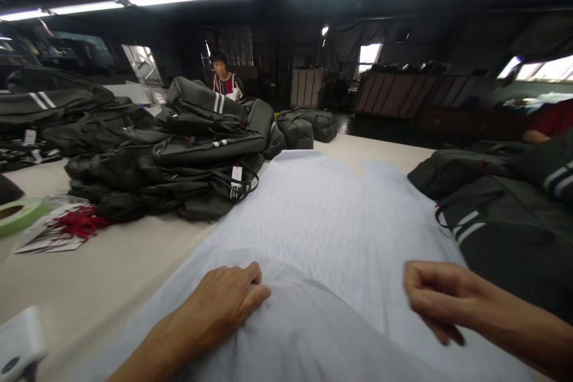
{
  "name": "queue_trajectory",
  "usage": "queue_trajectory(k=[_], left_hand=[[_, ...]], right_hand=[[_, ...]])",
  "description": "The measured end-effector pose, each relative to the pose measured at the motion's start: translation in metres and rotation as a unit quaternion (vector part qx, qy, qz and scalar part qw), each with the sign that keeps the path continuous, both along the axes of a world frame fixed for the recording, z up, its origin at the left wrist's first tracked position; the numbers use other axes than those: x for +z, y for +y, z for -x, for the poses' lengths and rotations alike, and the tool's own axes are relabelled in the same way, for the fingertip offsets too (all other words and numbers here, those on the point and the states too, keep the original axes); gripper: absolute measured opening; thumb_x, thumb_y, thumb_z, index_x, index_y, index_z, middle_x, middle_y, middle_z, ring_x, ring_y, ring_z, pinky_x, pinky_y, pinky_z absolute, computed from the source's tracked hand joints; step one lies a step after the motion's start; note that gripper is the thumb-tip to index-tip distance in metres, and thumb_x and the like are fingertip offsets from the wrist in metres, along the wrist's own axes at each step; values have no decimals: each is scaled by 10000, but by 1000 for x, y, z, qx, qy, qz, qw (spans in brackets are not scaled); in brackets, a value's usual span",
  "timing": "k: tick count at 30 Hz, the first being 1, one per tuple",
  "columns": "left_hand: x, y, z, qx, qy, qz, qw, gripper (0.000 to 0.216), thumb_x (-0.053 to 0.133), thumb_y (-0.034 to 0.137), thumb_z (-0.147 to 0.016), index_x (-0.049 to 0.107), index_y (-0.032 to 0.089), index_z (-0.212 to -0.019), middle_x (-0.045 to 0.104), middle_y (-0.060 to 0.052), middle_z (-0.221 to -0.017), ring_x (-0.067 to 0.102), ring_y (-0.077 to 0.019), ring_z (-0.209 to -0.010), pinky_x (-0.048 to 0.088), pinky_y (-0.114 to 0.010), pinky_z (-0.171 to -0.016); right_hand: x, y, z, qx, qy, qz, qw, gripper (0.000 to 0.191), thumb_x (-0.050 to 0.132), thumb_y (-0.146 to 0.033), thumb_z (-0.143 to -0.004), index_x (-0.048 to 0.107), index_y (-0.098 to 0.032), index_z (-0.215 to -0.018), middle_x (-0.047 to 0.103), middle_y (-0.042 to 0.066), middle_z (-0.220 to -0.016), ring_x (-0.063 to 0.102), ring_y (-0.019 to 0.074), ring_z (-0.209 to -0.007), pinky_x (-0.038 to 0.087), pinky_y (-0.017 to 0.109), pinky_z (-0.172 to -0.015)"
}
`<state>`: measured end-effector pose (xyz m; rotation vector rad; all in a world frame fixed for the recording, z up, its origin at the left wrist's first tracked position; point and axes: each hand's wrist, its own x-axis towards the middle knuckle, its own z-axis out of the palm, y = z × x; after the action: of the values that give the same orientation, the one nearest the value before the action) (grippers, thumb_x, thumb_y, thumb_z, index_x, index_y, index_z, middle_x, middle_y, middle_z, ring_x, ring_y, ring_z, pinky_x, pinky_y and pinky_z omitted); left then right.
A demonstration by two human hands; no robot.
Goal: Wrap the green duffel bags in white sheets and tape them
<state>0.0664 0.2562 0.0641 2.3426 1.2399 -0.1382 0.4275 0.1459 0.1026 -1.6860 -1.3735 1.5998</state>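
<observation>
A large pale blue-white sheet of thin material [322,221] lies spread along the table in front of me, its near part raised in a soft fold. My left hand [224,304] rests on that fold, fingers bent and pinching the edge of the sheet. My right hand [436,298] hovers over the sheet's right side with fingers curled loosely, holding nothing that I can see. The right hand is slightly blurred.
A heap of dark green duffel bags [179,149] lies at left, more bags [505,215] at right. Red string tags [78,222] and a green tape roll [18,215] sit at far left. A person in a striped top [226,80] stands beyond the table [111,274].
</observation>
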Motion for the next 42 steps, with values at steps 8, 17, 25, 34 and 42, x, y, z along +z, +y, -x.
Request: queue_trajectory(k=[8, 17, 25, 34, 42], left_hand=[[-39, 2, 12, -44, -55, -68, 995, 356, 472, 580, -893, 655, 299, -1013, 718, -59, -1019, 655, -273, -938, 491, -400, -877], [-71, 12, 33, -109, -101, -75, 986, 396, 476, 616, -895, 659, 334, -1104, 682, -26, -1213, 610, -281, -1155, 427, -426, -1081], [-86, 11, 33, -101, -97, -106, 985, 419, 482, 685, -812, 670, 341, -961, 714, -34, -952, 637, -280, -947, 408, -445, -1070], [-30, 18, 4, -111, -43, -125, 985, 320, 500, 543, -883, 667, 279, -816, 687, -11, -810, 636, -233, -783, 498, -399, -896], [-7, 9, -3, -160, -151, -367, 904, 385, 442, 477, -966, 619, 202, -1168, 702, -68, -1139, 662, -256, -1002, 479, -398, -915]], right_hand=[[-16, 162, 115, 332, 126, 186, 916, 227, 732, -357, -782, 604, -171, -763, 616, -60, -587, 480, 49, -505, 346, 164, -499], [-79, 193, 152, 457, -65, 234, 856, 364, 815, -503, -624, 618, -198, -623, 600, -52, -526, 524, 88, -560, 387, 179, -509], [-74, 191, 158, 477, -252, 96, 837, 418, 836, -538, -555, 683, -214, -769, 615, -27, -653, 575, 160, -598, 463, 275, -546], [-140, 193, 105, 316, -249, 53, 914, 809, 872, -499, -493, 578, -239, -1201, 672, 33, -1020, 637, 226, -870, 489, 298, -699], [-50, 63, -68, -61, -421, -90, 901, 448, 633, -384, -796, 598, -204, -1205, 662, 98, -1190, 636, 229, -982, 480, 329, -865]])
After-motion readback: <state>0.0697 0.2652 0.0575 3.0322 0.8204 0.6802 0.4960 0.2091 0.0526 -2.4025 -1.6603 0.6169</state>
